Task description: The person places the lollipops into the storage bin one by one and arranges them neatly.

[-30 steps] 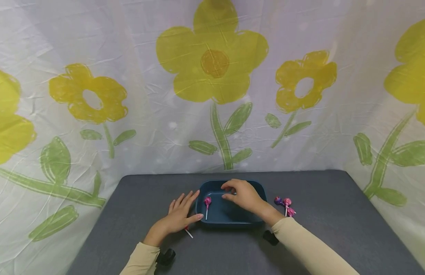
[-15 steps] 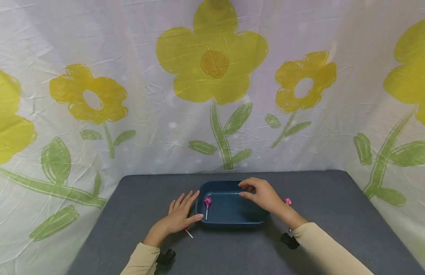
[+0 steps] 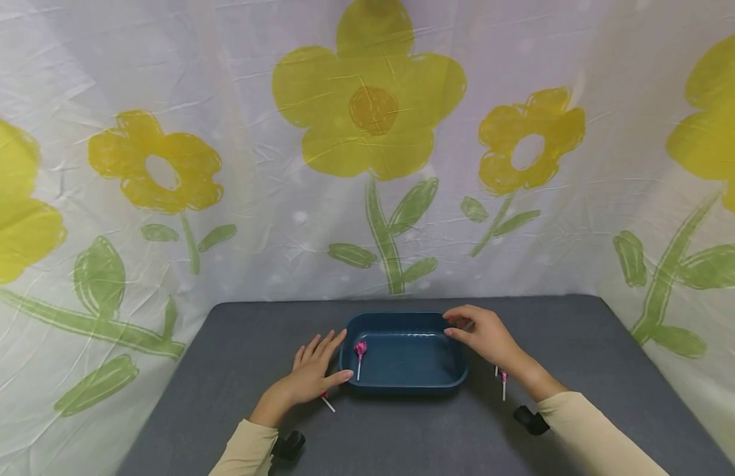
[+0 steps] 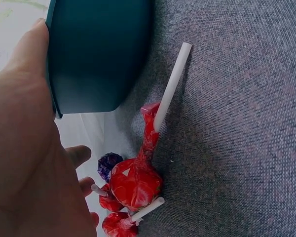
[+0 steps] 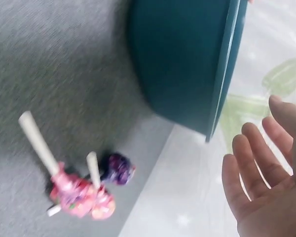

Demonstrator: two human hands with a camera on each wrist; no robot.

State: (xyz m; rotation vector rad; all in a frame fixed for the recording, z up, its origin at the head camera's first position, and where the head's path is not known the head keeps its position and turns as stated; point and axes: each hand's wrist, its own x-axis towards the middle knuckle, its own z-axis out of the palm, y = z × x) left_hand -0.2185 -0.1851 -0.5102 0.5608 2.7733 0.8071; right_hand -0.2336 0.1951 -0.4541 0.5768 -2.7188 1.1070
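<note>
A dark blue tray (image 3: 412, 360) stands mid-table with one pink-wrapped lollipop (image 3: 360, 348) lying in its left end. Against the left rim rests my left hand (image 3: 308, 373), fingers spread and thumb at the front corner. Beneath that hand, the left wrist view shows a red lollipop (image 4: 136, 183) close up, two more red ones and a purple one (image 4: 108, 164). My right hand (image 3: 485, 337) hovers by the right rim, its fingers loosely bent with nothing between them. Pink lollipops (image 5: 78, 195) and a purple lollipop (image 5: 119, 169) lie under it, mostly hidden in the head view.
The grey table (image 3: 391, 436) runs back to a white curtain (image 3: 254, 132) printed with yellow flowers. Black wrist-worn devices (image 3: 289, 445) sit below each wrist, close over the tabletop.
My right hand has moved right, from over the tray's inside to its right rim, passing in front of the lollipops there. My left hand and the pink lollipop in the tray have stayed put.
</note>
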